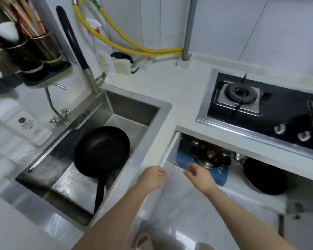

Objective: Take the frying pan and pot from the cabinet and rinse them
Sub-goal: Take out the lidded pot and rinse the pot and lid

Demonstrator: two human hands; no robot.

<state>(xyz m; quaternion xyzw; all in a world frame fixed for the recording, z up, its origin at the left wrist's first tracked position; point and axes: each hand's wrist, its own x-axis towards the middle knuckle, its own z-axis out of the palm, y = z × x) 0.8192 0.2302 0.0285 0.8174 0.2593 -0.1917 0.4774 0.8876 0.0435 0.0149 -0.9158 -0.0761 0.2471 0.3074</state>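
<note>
Landmark: the sink point(148, 102), steel, set into the white counter point(184, 91).

Nearest, both forearms are reaching forward past the sink's right corner toward the open cabinet point(202, 175) under the counter. The left hand point(153, 177) is hovering just right of the sink's front right corner, fingers loosely curled, nothing in it; motion blur is softening the fingertips. The right hand point(200, 175) is sitting farther right of the sink, inside the cabinet mouth, fingers relaxed and slightly spread, holding nothing, near the pot but apart from it.

The frying pan point(101, 152) is lying in the sink basin, black, open side up, its handle pointing toward the sink's near edge. Water droplets are showing on the basin floor beside it.

The pot point(210, 159) is sitting right of the sink, in the cabinet, steel with a knobbed lid, on a blue sheet point(219, 174). A second dark pan point(265, 177) is resting farther right on the same shelf.

Left of the sink, a white bottle point(23, 127) is lying on the counter. Behind the sink, the tap point(76, 49) is rising with a black spout. Far right of the sink, the gas hob point(264, 107) is sitting in the counter. Yellow hoses point(126, 46) are running along the wall behind.
</note>
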